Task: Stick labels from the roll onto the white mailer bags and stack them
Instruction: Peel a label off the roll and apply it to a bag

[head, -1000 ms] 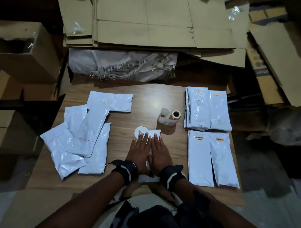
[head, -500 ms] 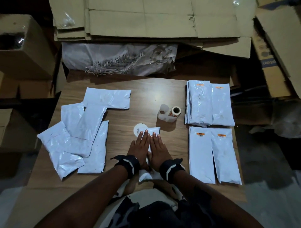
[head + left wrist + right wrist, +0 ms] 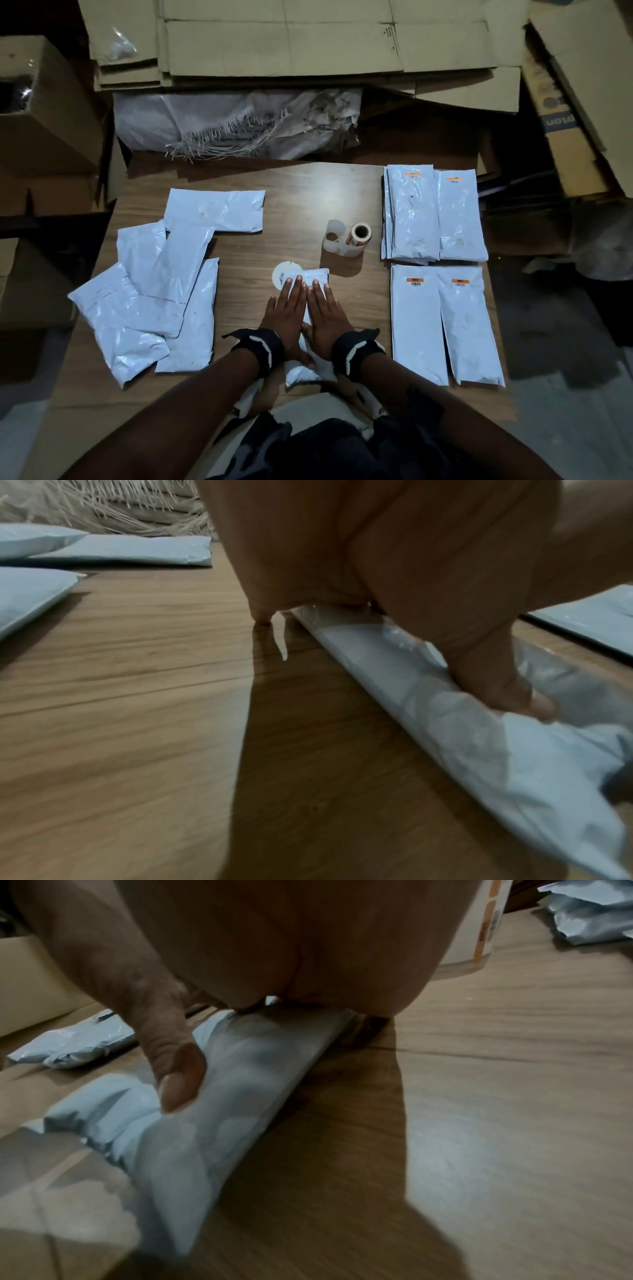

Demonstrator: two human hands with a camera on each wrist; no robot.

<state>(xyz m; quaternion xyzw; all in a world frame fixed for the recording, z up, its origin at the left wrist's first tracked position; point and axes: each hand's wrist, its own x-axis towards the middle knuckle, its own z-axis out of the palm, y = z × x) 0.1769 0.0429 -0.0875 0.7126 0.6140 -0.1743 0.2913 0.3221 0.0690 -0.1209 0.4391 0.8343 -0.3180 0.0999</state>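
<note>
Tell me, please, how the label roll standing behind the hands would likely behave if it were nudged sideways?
The label roll lies on its side on the table, so it would probably roll. Its loose curled liner strip might drag and slow it. It looks small and light, likely easy to push.

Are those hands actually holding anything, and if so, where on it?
Nothing is gripped. The left hand and right hand lie flat, fingers straight, pressing down the middle of a white mailer bag on the table.
</note>
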